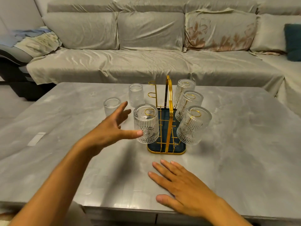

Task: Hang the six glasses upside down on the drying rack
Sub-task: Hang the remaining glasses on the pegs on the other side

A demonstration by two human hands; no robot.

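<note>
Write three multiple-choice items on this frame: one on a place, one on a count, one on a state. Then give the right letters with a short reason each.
1. Where do the two glasses not yet hung stand?
A. On the table left of the drying rack
B. On the sofa
C. In the rack's tray

2. How many glasses hang on the rack?
A. Two
B. Four
C. Six

3. What is the right hand doing?
A. Gripping a glass
B. Lifting the rack
C. Lying flat and open on the table

Answers:
1 A: one glass and another glass stand on the table, left of the drying rack.
2 B: three glasses hang on the rack's right side, and one hung glass on its left.
3 C: the right hand lies palm down, holding nothing; the left hand is open beside the left hung glass.
</note>
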